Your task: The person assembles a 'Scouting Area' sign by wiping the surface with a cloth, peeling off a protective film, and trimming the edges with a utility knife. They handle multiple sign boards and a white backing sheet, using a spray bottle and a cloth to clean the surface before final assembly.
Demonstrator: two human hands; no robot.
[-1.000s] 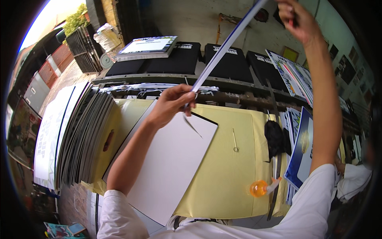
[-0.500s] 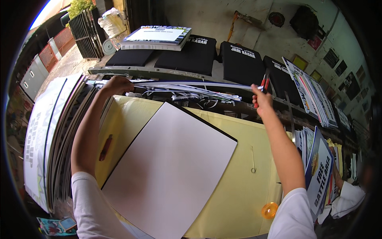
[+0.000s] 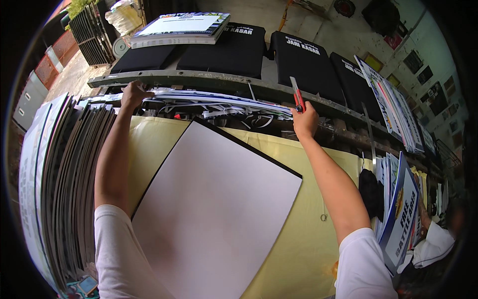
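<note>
Head view: right hand [image 3: 305, 121], fingers curled round one red cutter knife [image 3: 298, 98], blade up; left hand [image 3: 132, 95], fingers partly spread, grip cannot be told; long white strips [image 3: 224, 100] between both hands, beyond one white board [image 3: 219, 209] on yellow covering [image 3: 303, 244].

Bold white block lettering, with smaller characters above it, stands on the black, flat, rectangular panels [image 3: 308, 66]. Large dark capitals fill the pale face of the blue-edged rectangular board [image 3: 406, 214] at right. Tiny print crosses the white, pattern-edged board [image 3: 181, 24]; faint grey lettering on the leftmost tall white board [image 3: 31, 199] is unreadable.
</note>
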